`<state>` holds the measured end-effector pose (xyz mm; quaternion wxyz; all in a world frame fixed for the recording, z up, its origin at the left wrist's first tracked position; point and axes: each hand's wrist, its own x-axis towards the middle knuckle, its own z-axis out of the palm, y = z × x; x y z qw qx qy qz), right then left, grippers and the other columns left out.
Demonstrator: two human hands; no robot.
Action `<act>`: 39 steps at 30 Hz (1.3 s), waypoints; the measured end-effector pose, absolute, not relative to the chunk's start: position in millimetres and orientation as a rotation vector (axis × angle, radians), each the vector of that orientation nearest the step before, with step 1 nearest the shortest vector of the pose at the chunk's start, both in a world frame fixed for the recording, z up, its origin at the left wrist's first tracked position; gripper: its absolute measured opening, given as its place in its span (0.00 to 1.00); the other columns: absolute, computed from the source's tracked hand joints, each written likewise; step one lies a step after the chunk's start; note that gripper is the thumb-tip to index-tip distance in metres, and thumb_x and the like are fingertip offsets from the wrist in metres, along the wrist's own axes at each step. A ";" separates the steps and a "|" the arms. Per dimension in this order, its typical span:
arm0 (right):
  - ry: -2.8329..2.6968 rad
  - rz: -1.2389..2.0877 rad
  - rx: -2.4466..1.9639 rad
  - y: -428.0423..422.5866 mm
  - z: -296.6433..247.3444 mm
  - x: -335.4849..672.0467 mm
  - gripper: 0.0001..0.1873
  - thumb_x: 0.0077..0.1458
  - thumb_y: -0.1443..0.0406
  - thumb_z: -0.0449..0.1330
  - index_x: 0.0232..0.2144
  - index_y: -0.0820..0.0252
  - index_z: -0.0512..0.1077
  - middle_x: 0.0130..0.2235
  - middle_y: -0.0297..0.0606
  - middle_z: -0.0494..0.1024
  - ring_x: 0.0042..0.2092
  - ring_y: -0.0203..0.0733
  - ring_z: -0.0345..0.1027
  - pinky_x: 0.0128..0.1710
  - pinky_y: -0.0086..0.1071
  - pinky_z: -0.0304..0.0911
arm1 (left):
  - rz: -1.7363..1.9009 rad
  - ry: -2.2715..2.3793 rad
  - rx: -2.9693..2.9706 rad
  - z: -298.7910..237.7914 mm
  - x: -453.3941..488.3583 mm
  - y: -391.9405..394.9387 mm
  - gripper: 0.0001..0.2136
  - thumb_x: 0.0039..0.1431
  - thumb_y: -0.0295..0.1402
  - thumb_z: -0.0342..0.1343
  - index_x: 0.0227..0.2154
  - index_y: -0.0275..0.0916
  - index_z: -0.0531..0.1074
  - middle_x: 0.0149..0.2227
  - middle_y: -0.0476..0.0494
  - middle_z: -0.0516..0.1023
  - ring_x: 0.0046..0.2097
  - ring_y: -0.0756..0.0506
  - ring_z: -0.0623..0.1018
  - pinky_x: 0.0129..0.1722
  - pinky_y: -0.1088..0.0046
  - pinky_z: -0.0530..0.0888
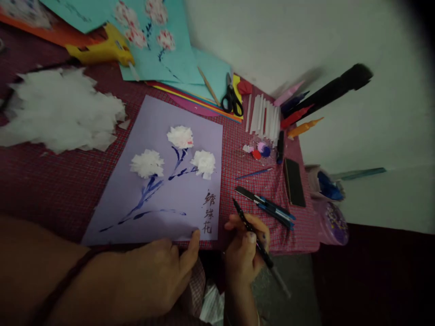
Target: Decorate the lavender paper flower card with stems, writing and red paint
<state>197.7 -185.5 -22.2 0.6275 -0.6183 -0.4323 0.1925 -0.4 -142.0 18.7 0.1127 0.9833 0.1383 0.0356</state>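
A purple sheet of paper (pixel 112 199) lies on the table, with three white paper-petal flowers (pixel 147 164), blue painted stems (pixel 139 203) and a column of black Chinese characters (pixel 207 212) at its lower right. My left hand (pixel 166 267) rests at the near edge of the sheet, index finger stretched out beside the lowest character; its other fingers are mostly hidden. Just right of the sheet, my right hand (pixel 246 249) grips a slim black pen (pixel 260 246). The pen's tip points up and left, apart from the paper.
White paper scraps (pixel 64 108) are heaped at left below a yellow glue gun (pixel 102 47). Scissors (pixel 232 99) and a pencil (pixel 209 86) lie behind the sheet. At right are glue sticks (pixel 263 115), a craft knife (pixel 268 208), a thin brush (pixel 254 173) and a phone (pixel 295 182).
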 end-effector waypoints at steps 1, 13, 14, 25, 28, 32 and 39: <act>-0.942 0.466 -1.382 -185.0 -20.4 198.2 0.10 0.63 0.63 0.50 0.42 0.57 0.70 0.33 0.34 0.74 0.29 0.36 0.68 0.31 0.34 0.64 | 0.108 0.333 2.882 26.3 1.3 -138.0 0.11 0.56 0.25 0.54 0.41 0.38 0.74 0.44 0.37 0.80 0.28 0.45 0.76 0.24 0.68 0.69; -0.800 1.025 -1.020 -211.8 -2.5 202.5 0.05 0.59 0.63 0.55 0.31 0.56 0.67 0.19 0.23 0.62 0.20 0.31 0.55 0.24 0.27 0.58 | 0.289 0.792 1.423 7.3 -16.5 -200.3 0.25 0.56 0.13 0.37 0.57 0.32 0.54 0.52 0.30 0.73 0.44 0.51 0.79 0.40 0.74 0.76; -0.828 1.087 -0.993 -217.6 -2.6 200.7 0.05 0.59 0.63 0.55 0.31 0.56 0.68 0.19 0.23 0.62 0.20 0.31 0.55 0.24 0.27 0.57 | 0.301 0.786 1.410 8.8 -18.9 -207.0 0.26 0.57 0.13 0.38 0.58 0.32 0.52 0.53 0.29 0.72 0.46 0.51 0.79 0.43 0.73 0.76; -1.051 1.382 -0.988 -257.4 -19.3 173.4 0.05 0.61 0.64 0.57 0.33 0.58 0.70 0.22 0.26 0.66 0.21 0.30 0.58 0.22 0.24 0.55 | 0.362 0.874 1.877 23.1 -39.0 -230.9 0.29 0.63 0.19 0.41 0.65 0.44 0.47 0.64 0.39 0.61 0.63 0.48 0.66 0.62 0.63 0.66; -1.117 1.349 -1.064 -253.8 -16.2 166.7 0.06 0.60 0.63 0.58 0.31 0.58 0.70 0.21 0.26 0.65 0.21 0.30 0.57 0.22 0.24 0.55 | 0.338 0.839 1.953 20.6 -43.3 -223.4 0.32 0.61 0.18 0.40 0.66 0.46 0.46 0.64 0.42 0.62 0.63 0.48 0.65 0.62 0.61 0.65; -1.101 1.331 -1.165 -251.0 -13.1 165.3 0.08 0.59 0.62 0.59 0.29 0.58 0.70 0.21 0.26 0.64 0.22 0.30 0.57 0.22 0.24 0.55 | 0.277 0.759 1.966 16.7 -44.3 -215.6 0.36 0.58 0.16 0.41 0.67 0.50 0.44 0.66 0.45 0.60 0.64 0.48 0.63 0.64 0.65 0.63; -1.112 1.340 -1.193 -248.6 -14.4 166.7 0.06 0.60 0.63 0.57 0.30 0.57 0.69 0.21 0.26 0.64 0.22 0.30 0.57 0.23 0.24 0.55 | 0.316 0.716 1.908 7.7 -47.4 -210.6 0.38 0.57 0.15 0.42 0.67 0.54 0.43 0.67 0.47 0.58 0.65 0.46 0.62 0.65 0.63 0.62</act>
